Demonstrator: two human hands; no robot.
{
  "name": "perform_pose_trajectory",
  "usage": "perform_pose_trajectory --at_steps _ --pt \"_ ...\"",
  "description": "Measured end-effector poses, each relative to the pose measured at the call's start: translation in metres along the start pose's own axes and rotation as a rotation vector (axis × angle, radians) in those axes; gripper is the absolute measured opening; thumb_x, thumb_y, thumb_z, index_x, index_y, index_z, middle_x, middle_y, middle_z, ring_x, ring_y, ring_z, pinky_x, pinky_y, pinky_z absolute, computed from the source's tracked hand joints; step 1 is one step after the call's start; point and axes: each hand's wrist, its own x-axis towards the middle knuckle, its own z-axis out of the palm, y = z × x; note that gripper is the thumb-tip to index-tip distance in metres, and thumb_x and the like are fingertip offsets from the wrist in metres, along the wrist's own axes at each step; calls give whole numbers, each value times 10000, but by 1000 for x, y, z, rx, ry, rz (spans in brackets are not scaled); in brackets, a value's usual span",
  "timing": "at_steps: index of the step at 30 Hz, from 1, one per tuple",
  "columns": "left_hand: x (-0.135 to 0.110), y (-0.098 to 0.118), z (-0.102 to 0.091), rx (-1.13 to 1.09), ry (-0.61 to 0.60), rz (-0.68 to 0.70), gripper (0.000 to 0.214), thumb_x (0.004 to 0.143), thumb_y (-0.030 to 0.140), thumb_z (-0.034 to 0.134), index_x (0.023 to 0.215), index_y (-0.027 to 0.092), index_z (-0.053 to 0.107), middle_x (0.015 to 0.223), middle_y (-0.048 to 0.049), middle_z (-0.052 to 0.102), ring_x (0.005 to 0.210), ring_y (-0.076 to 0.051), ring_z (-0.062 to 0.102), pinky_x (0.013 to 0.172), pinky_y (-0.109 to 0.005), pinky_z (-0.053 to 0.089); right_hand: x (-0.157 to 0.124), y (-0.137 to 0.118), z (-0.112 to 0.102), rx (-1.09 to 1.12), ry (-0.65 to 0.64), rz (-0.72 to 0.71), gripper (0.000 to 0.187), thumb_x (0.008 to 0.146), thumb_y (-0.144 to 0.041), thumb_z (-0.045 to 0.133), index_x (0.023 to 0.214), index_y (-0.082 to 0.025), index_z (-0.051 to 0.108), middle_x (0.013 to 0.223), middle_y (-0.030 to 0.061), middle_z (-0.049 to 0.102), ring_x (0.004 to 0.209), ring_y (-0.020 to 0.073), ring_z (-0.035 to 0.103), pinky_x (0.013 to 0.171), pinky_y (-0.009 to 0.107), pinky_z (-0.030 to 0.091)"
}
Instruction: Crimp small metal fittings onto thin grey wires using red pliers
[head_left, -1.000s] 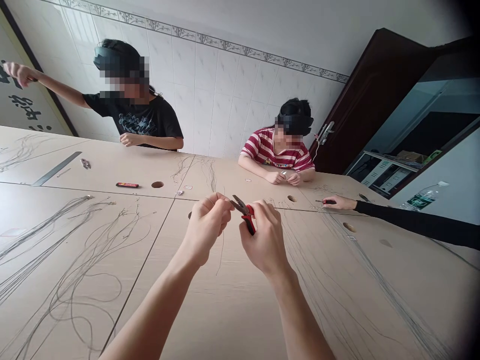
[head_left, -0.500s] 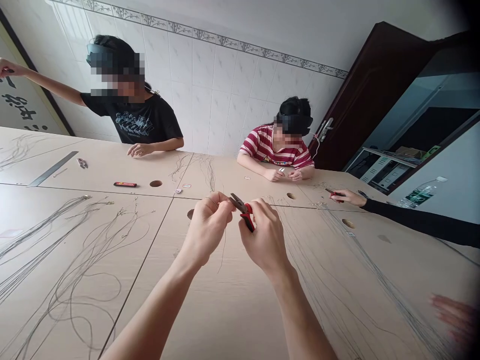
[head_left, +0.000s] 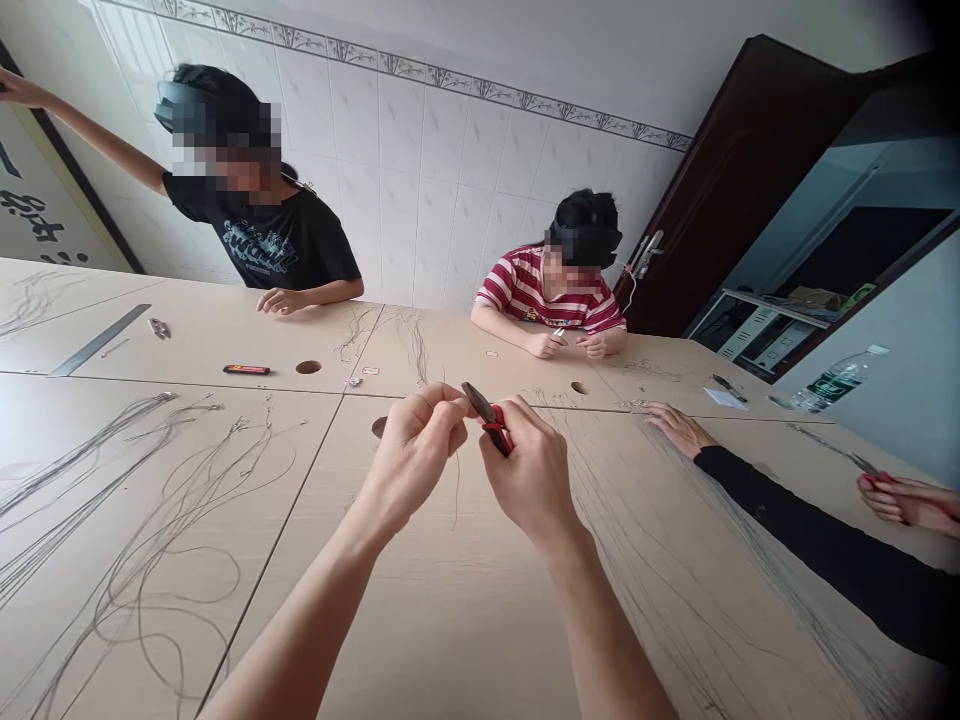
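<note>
My left hand [head_left: 417,453] is closed in a pinch on a thin grey wire [head_left: 457,490] that hangs down from the fingers above the table. My right hand [head_left: 531,472] is wrapped round red-handled pliers [head_left: 487,417], whose dark jaws point up and left toward the pinched wire end. Both hands are raised over the middle of the light wooden table [head_left: 465,610].
Several long wires [head_left: 142,500] lie looped on the left and more wires [head_left: 675,560] on the right. A person in black, a person in a striped shirt and a black-sleeved arm [head_left: 810,540] work around the table. A ruler [head_left: 97,340], a red-black tool [head_left: 246,369] and a bottle [head_left: 840,380] are there.
The plier jaws have closed and moved up against my left fingertips. The black-sleeved person's hand moved nearer along the table, and their other hand came into view at the right with a red tool.
</note>
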Motion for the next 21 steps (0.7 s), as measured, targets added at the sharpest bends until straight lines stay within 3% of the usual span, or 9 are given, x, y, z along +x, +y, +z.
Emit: perform_pose_trajectory --at_steps 12,18,21 --pt "-2 -1 -1 99 -46 -41 198 842 276 497 666 186 513 559 60 314 499 -87 227 459 -236 167 2 -2 -2 143 -30 57 150 789 -98 475 696 -215 463 679 -34 503 565 120 427 532 237 333" --pt "0 -4 1 161 17 -45 332 833 304 510 579 205 319 551 63 271 500 -87 188 447 -237 156 1 -1 -2 160 -31 71 162 762 -73 470 691 -216 444 658 -48 453 546 115 378 519 238 312" --pt "1 -6 1 151 -37 -53 281 852 316 495 619 202 387 568 60 280 516 -96 212 456 -239 175 1 -1 -1 178 -41 69 158 782 -87 472 691 -214 447 671 -45 463 555 114 389 527 238 317"
